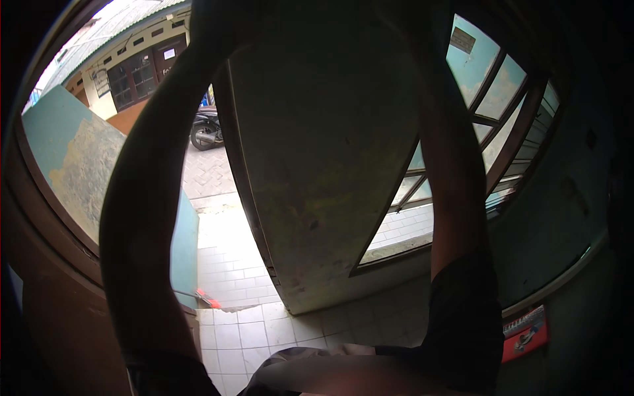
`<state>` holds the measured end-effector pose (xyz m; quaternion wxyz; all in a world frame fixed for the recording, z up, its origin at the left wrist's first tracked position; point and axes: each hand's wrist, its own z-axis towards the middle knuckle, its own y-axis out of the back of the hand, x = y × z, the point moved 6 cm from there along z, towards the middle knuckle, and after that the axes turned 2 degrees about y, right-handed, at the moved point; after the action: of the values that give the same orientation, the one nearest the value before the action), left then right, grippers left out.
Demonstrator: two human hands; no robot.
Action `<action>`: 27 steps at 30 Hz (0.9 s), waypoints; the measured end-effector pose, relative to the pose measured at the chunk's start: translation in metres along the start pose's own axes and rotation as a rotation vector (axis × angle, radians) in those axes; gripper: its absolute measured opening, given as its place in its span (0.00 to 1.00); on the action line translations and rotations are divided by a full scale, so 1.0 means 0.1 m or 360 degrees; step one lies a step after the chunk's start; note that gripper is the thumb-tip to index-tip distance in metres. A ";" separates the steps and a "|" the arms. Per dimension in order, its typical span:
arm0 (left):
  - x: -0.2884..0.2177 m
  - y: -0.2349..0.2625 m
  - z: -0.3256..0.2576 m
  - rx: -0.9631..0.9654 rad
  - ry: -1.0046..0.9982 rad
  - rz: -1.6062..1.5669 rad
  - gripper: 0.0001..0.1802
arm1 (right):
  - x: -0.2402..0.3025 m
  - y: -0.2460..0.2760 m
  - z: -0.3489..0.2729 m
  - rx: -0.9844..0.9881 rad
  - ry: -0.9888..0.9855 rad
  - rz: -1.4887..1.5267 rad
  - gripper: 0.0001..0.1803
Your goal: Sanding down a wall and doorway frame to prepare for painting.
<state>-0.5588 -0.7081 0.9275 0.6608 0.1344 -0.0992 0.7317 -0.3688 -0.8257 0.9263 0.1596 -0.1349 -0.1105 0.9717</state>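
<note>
Wall [323, 198] strip between doorway [239, 198] and window [492, 122], centre of view, is what the arms reach up along; its face is dark and patchy, top lost in shadow. Left hand [228, 33] is up at the top near the doorway frame, right hand [403, 16] up at the top toward the window side; both too dark to tell whether fingers are apart, together or clamped on anything. Progress: judged to be mid-job, since both arms are raised; no finished result shows, and what is done or left up there can't be told. Red tray [538, 348] low on the right has a metal tool [526, 338] lying on it, out of the hands. White tiles [228, 336] below; red-headed item [208, 298] at the threshold, kind unclear. Outside, a motorbike [207, 129] and a building [139, 76].
</note>
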 end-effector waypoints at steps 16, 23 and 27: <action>-0.30 -0.08 0.00 -0.0248 -0.0413 0.0460 0.18 | -0.30 0.19 -0.14 -0.0015 -0.0203 -0.0307 0.27; -0.36 0.01 0.00 -0.0327 -0.0399 0.0471 0.21 | 0.56 0.93 -3.06 0.0211 -0.0113 0.0253 0.33; -0.31 0.04 -0.01 -0.0343 -0.0481 0.0473 0.22 | -0.03 0.41 -1.44 0.0410 -0.0308 0.0178 0.27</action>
<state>-0.5602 -0.7376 0.9164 0.5339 0.1551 -0.2933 0.7778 -0.3341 -0.8396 0.7812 0.1100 -0.0251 0.0077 0.9936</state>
